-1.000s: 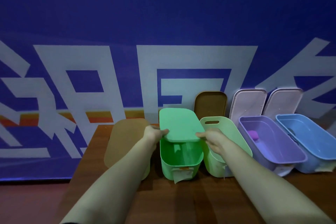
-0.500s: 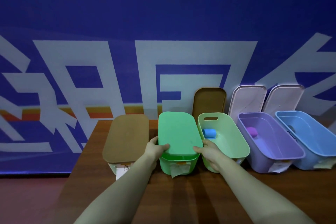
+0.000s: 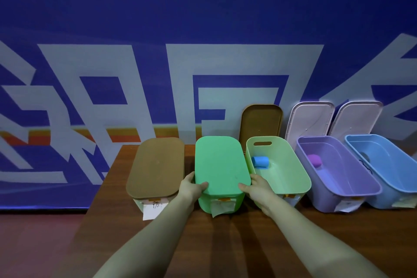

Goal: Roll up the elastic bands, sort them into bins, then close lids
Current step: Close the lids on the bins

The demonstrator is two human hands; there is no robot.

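Several bins stand in a row on the brown table [image 3: 225, 244]. The green lid [image 3: 221, 165] lies flat on the green bin [image 3: 220, 204]. My left hand [image 3: 190, 187] grips its near left corner, thumb on top. My right hand [image 3: 256, 188] grips the near right corner the same way. To the left a bin carries a brown lid [image 3: 155, 167]. The light green bin [image 3: 291, 174] is uncovered and holds a rolled blue band [image 3: 260, 162]. The purple bin [image 3: 347, 178] holds a rolled purple band [image 3: 314, 160]. The blue bin [image 3: 392, 171] is uncovered, with something dark inside.
A brown lid [image 3: 260, 124] and two pale lids [image 3: 310, 121] [image 3: 356, 119] lean against the blue banner wall behind the uncovered bins. Paper labels hang from the bins' fronts. The table's left edge runs close to the brown-lidded bin.
Both hands lowered the green lid from a raised, tilted position down onto the green bin. It now sits flat on the rim, with the hands at its near corners.
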